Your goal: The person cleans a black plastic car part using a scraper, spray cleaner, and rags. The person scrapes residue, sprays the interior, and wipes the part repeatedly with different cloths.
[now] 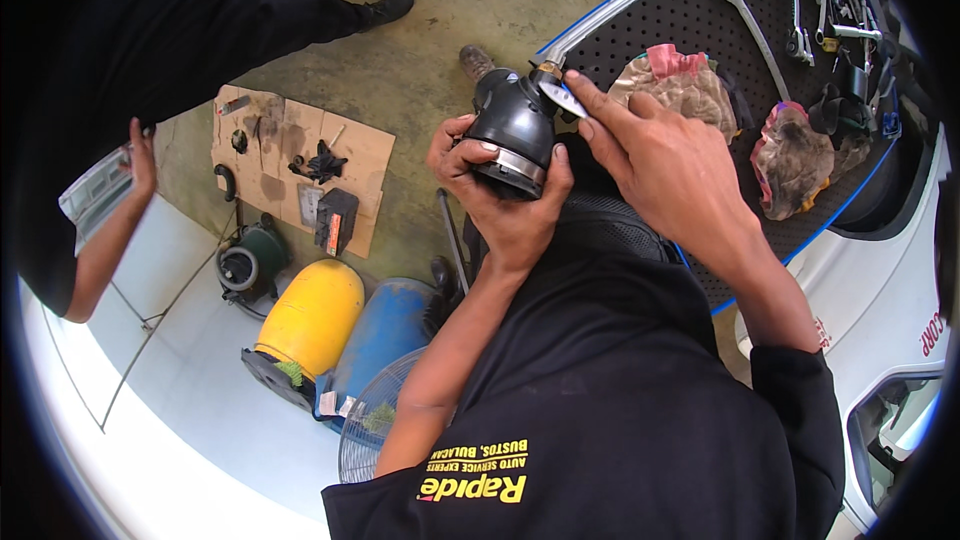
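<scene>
My left hand (505,200) is wrapped round a glossy black bulb-shaped housing (512,128) with a silver metal band near its lower end. A brass fitting (549,69) stands at the housing's top. Beside the fitting is a flat silver-white oval piece (563,97), seen at a slant. My right hand (665,155) closes on this piece, the index finger near the fitting and the thumb at its lower edge. The housing is held up above my lap. My left palm hides part of its underside.
A perforated black work surface (640,25) holds a large wrench (755,35), several hand tools and stained rags (680,85). Stained cardboard (365,170) lies on the floor, with yellow (318,305) and blue drums (385,325) nearby. Another person's hand (142,155) is at the left.
</scene>
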A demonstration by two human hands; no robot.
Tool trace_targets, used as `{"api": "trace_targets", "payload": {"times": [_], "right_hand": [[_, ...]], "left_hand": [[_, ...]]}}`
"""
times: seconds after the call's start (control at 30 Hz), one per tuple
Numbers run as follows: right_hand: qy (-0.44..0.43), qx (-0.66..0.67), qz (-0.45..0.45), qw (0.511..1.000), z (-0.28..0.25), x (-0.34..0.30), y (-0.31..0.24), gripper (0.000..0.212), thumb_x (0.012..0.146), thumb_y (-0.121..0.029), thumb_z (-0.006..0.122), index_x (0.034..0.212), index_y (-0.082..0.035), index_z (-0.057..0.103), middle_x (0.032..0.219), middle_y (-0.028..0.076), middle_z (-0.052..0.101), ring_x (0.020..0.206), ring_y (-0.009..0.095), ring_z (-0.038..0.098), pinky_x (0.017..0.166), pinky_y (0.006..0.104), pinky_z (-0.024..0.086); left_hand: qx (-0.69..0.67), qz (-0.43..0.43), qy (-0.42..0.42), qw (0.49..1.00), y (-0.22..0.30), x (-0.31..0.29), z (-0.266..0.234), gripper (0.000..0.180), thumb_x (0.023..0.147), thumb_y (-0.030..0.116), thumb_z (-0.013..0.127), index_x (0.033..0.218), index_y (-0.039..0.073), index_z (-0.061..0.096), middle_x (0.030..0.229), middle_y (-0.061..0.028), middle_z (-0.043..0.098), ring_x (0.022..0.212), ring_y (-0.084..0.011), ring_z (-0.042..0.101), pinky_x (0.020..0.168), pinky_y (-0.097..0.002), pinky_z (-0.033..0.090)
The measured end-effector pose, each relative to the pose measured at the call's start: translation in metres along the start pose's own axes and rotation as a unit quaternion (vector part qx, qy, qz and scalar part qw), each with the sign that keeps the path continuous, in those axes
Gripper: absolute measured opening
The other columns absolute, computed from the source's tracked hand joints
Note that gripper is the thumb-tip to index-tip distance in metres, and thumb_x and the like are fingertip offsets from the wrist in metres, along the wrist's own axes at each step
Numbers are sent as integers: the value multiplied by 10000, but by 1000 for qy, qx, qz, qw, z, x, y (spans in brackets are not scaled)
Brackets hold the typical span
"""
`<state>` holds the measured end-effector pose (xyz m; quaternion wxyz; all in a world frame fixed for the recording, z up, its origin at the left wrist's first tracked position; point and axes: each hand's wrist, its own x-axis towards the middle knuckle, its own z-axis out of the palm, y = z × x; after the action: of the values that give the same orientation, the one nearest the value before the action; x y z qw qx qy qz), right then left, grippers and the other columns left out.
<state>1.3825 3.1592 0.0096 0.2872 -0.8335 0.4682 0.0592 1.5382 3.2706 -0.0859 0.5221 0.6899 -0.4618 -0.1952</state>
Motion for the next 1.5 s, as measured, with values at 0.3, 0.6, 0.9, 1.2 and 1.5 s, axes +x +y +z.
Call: {"api": "trace_targets", "payload": {"times": [0.3, 0.6, 0.9, 1.2, 1.5], "right_hand": [[-24, 6, 26, 999, 0, -7, -5, 470, 1118, -367, 558, 1572, -246, 586, 898, 165, 686, 734, 401, 715, 650, 517, 562], [-16, 31, 30, 999, 2, -7, -4, 455, 1119, -357, 556, 1551, -221, 604, 904, 177, 701, 769, 416, 720, 677, 524, 572], [67, 46, -4, 997, 14, 3, 15, 434, 1113, -357, 564, 1446, -98, 668, 908, 207, 755, 783, 405, 745, 678, 496, 584], [2, 533, 113, 838, -6, 35, 42, 463, 1137, -423, 586, 1212, 9, 733, 684, -82, 469, 561, 6, 431, 485, 211, 353], [64, 450, -103, 885, -72, 65, 27, 548, 1174, -470, 435, 1249, 18, 674, 654, -72, 324, 471, 11, 282, 430, 198, 275]], "left_hand": [[6, 6, -5, 1000, 2, 1, 1, 719, 761, 79, 936, 1243, 147, 406, 1378, -182, 406, 1371, -346, 419, 1171, -508, 357], [-4, -1, 2, 1000, 1, -2, 3, 724, 755, 83, 938, 1242, 145, 405, 1378, -173, 406, 1368, -343, 415, 1168, -494, 353], [-19, -13, 5, 1000, 1, -2, 2, 719, 757, 90, 936, 1245, 144, 411, 1375, -169, 406, 1354, -331, 429, 1160, -487, 361], [-89, -42, 5, 995, 4, -2, 10, 721, 761, 116, 935, 1250, 131, 405, 1345, -175, 419, 1328, -322, 449, 1145, -468, 364], [-83, -48, -21, 995, -5, -5, 6, 693, 785, 131, 906, 1245, 120, 388, 1314, -169, 417, 1319, -326, 447, 1140, -477, 367]]}}
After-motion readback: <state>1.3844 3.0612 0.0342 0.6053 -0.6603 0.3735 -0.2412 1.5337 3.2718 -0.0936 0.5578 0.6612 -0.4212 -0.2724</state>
